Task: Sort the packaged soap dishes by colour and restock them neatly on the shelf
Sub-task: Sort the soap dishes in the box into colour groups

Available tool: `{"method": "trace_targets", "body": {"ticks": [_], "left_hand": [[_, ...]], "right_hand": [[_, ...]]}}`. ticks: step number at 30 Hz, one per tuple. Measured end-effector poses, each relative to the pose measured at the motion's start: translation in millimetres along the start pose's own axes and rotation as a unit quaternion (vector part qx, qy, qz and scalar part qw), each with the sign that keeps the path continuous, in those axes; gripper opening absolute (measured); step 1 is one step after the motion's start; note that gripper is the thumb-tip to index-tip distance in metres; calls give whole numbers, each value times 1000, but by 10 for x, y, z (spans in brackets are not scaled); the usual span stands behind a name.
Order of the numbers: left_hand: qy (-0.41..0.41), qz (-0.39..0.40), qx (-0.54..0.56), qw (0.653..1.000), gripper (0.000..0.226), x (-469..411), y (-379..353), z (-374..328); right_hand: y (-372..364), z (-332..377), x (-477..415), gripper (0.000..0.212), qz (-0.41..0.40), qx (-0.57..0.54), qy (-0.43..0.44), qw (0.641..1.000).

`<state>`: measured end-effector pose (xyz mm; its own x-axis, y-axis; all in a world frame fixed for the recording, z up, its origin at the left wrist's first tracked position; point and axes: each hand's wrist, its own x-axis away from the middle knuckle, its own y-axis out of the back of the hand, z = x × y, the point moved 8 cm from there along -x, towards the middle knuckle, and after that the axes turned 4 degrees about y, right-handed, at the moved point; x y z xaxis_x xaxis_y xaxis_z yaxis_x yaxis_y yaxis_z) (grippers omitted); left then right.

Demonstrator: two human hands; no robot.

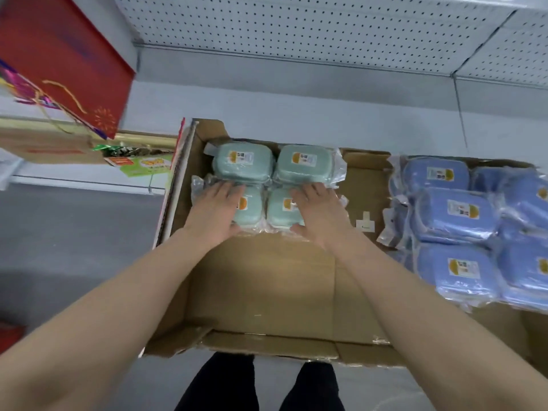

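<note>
Both arms reach out over a sheet of cardboard point(267, 286) laid on the grey shelf point(296, 111). Four green dishes point(305, 163), each in a clear wrapper with a small label on top, sit in a tight two-by-two block at the back left of the cardboard, touching one another. The left hand point(218, 209) lies flat on the near left dish and the right hand point(318, 215) flat on the near right one. The fingers of both are straight and point toward the back pair, and the thumbs lie at the near edge of the packs, so neither hand is closed round anything; they only rest on the wrappers. To the right, across a bare strip of cardboard, the blue dishes point(456, 215) lie in a looser heap, several overlapping, in the same clear wrapping and with the same labels. A white pegboard point(296, 28) backs the shelf. A red bag point(59, 54) with gold cord handles hangs in at the upper left. Below the cardboard's near edge the person's dark trousers point(222, 384) show.
</note>
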<state>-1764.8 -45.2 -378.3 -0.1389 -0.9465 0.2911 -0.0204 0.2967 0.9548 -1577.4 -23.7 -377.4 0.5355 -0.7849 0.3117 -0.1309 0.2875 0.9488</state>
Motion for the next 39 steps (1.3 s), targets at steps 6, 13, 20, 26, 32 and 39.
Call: {"method": "trace_targets", "body": {"ticks": [6, 13, 20, 26, 32, 39], "left_hand": [[-33, -53, 22, 998, 92, 162, 95, -81], [-58, 35, 51, 996, 90, 826, -518, -433], [-26, 68, 15, 997, 104, 803, -895, -522], [-18, 48, -5, 999, 102, 779, -781, -552], [4, 13, 34, 999, 97, 862, -357, -691], [26, -78, 120, 989, 97, 1069, 611, -1353]], "right_hand": [[45, -122, 359, 93, -61, -14, -58, 996], [-543, 113, 1229, 90, 17, -20, -99, 995], [-946, 195, 1279, 101, 20, -35, -158, 987], [-874, 197, 1249, 99, 7, -17, -154, 988], [-278, 30, 1409, 93, -66, -36, -122, 990], [643, -682, 1960, 93, -152, -33, -84, 984]]}}
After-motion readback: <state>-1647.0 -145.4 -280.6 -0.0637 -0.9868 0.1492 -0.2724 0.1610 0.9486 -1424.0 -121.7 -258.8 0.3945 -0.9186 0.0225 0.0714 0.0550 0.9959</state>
